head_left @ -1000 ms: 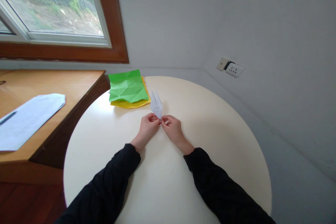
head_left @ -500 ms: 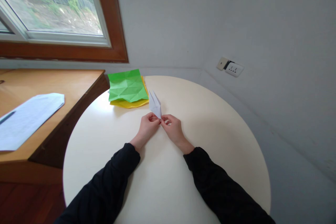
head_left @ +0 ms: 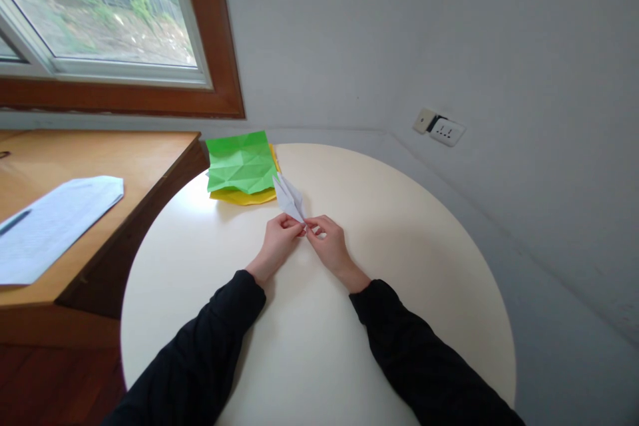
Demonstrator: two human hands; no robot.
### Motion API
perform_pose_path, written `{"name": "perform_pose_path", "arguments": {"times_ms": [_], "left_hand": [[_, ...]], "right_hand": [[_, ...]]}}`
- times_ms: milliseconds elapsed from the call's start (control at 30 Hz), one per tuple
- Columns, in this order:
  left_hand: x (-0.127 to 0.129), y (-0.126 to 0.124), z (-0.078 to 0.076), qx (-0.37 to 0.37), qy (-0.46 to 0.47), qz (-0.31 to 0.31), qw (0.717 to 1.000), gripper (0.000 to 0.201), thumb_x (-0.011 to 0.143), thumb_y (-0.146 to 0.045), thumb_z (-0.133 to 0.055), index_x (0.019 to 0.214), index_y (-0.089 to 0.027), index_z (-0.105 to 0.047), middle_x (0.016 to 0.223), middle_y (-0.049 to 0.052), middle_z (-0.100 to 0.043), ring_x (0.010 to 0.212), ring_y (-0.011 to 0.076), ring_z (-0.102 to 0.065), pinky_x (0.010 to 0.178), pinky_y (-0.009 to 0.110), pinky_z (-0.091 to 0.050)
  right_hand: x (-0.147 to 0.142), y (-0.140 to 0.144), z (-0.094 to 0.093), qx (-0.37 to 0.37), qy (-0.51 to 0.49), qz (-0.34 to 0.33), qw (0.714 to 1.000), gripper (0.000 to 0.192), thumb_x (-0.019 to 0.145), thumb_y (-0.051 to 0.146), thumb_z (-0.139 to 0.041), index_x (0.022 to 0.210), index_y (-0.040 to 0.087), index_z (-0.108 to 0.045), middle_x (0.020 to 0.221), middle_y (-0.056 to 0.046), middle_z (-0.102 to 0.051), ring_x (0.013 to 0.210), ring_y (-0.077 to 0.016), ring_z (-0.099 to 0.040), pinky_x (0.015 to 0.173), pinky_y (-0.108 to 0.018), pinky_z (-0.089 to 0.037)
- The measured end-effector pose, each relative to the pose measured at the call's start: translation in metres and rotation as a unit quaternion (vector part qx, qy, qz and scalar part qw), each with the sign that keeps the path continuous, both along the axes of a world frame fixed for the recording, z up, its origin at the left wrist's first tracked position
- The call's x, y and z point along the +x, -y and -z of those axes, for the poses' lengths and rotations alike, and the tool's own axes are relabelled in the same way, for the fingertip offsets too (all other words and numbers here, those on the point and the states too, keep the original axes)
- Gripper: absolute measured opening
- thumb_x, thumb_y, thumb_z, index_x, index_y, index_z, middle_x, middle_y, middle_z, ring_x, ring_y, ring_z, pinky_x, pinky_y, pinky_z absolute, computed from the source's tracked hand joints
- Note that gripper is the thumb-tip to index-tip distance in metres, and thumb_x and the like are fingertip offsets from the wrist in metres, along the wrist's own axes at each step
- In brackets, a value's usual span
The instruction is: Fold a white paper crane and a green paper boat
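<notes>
1. A white folded paper piece (head_left: 288,198) is held low over the middle of the round cream table (head_left: 409,266); its near tip is gripped, and its two narrow points are angled away and to the left.
2. The near tip is pinched by the left hand (head_left: 277,241), thumb and fingers closed on it from the left.
3. The same tip is pinched from the other side by the right hand (head_left: 328,244); the fingertips of both hands are nearly touching.
4. Both forearms are covered by black sleeves (head_left: 399,353) and laid across the tabletop.
5. The far points of the white piece are seen just beside a creased green sheet (head_left: 242,162), overlapping its edge in view; actual contact cannot be told.
6. The green sheet is stacked on a yellow sheet (head_left: 239,196) at the far left rim of the table.
7. A wooden desk (head_left: 124,166) is set against the table's left side, with a printed white paper (head_left: 54,219) on it.
8. A wall socket (head_left: 446,131) is mounted on the grey wall to the right.
</notes>
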State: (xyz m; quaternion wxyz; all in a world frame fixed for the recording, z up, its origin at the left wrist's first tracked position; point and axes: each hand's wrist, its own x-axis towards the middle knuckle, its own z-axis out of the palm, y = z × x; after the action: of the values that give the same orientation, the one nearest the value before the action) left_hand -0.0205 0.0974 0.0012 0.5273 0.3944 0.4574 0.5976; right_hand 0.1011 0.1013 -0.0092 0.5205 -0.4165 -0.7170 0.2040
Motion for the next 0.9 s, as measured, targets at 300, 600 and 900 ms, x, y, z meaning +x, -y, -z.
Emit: {"name": "perform_pose_path", "arguments": {"times_ms": [300,600,900], "left_hand": [[-0.0020,-0.0024,0.0034,-0.019,0.031,0.011,0.999,0.018,0.051,-0.018,-0.073,0.059,-0.012,-0.057,0.056,0.001,-0.062,0.055,0.0107,-0.057,0.059,0.024,-0.043],[-0.0045,-0.0049,0.0081,-0.019,0.053,0.026,0.998,0.016,0.054,-0.018,-0.073,0.064,-0.010,-0.063,0.062,0.004,-0.066,0.060,0.0121,-0.059,0.065,0.026,-0.045],[-0.0044,-0.0057,0.0040,-0.024,0.094,0.023,0.995,0.024,0.053,-0.026,-0.078,0.064,-0.011,-0.063,0.063,0.003,-0.064,0.057,0.0109,-0.058,0.066,0.028,-0.046]], "right_hand": [[0.0005,-0.0027,0.0040,-0.001,-0.009,-0.016,1.000,0.023,0.074,0.007,-0.052,0.087,0.017,-0.070,0.083,-0.006,-0.065,0.074,-0.0161,-0.061,0.056,-0.025,-0.050],[0.0025,-0.0019,0.0071,0.056,0.102,0.027,0.993,0.031,0.077,0.006,-0.049,0.096,0.019,-0.069,0.085,-0.007,-0.064,0.083,-0.0203,-0.058,0.074,-0.033,-0.051],[0.0018,-0.0020,0.0056,0.042,0.081,0.002,0.996,0.030,0.079,0.008,-0.048,0.097,0.019,-0.069,0.085,-0.007,-0.065,0.083,-0.0189,-0.059,0.073,-0.031,-0.051]]}}
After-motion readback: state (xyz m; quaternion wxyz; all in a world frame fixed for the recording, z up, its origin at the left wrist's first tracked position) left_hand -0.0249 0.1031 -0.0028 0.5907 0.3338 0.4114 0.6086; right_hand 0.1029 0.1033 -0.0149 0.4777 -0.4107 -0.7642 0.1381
